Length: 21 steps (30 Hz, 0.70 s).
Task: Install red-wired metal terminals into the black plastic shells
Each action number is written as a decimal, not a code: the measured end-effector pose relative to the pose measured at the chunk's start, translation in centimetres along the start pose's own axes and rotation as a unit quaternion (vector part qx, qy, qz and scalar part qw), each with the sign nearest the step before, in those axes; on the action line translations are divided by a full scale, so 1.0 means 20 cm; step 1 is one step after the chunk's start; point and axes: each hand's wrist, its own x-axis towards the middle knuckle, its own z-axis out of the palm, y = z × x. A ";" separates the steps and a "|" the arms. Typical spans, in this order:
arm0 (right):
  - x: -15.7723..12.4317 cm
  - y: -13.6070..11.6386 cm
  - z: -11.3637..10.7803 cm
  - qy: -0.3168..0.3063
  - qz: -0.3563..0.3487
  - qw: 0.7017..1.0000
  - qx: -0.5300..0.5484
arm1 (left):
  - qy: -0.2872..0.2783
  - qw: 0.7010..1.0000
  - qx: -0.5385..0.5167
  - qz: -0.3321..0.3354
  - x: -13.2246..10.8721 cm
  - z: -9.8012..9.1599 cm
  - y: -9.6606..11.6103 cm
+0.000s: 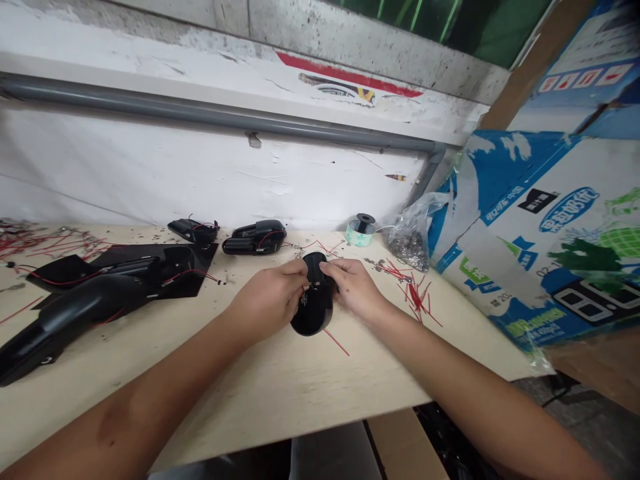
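A black plastic housing [311,317] with a rounded near end and an open hollow is held between my two hands, just over the wooden table. My left hand [270,293] is closed, its fingertips pinched at the housing's left rim. Small shiny metal bits show just below those fingertips; whether they are gripped is unclear. My right hand [357,287] grips the right side, thumb on the upper edge and the other fingers mostly hidden behind. One red wire [337,342] lies on the table close to the housing's near end.
Similar black housings with red wires [255,238] stand at the back and in a pile [110,287] on the left. Loose red wires [417,297], a tape roll [360,232] and a clear bag of small metal parts [410,243] lie right. A blue-white carton [545,233] borders the table.
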 end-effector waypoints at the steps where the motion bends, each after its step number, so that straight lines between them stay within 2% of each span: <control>1: 0.00 -0.01 0.01 0.000 0.012 1.000 0.013 | -0.004 1.000 0.002 0.002 0.00 -0.01 0.00; 5: -0.01 -0.02 0.03 0.001 0.037 0.999 0.039 | -0.024 1.000 -0.018 0.001 0.00 -0.03 0.00; 10: 0.01 0.02 0.02 -0.010 0.015 1.000 -0.005 | -0.054 0.998 -0.022 -0.035 0.00 -0.01 -0.01; 13: 0.02 0.03 0.01 -0.007 0.002 1.000 -0.001 | -0.018 0.983 -0.149 -0.101 0.01 0.01 -0.02; 15: 0.02 0.02 0.00 0.003 -0.004 0.999 0.032 | 0.034 0.941 -0.278 -0.188 0.02 0.02 -0.02; 17: 0.01 -0.01 0.00 0.013 -0.005 0.998 0.064 | 0.071 0.881 -0.391 -0.258 0.03 0.02 -0.02; 19: 0.00 -0.04 0.01 0.029 -0.002 0.995 0.091 | 0.065 0.817 -0.489 -0.300 0.04 0.01 -0.02; 21: -0.01 -0.05 0.01 0.034 -0.007 0.994 0.106 | 0.022 0.746 -0.572 -0.340 0.04 0.02 0.00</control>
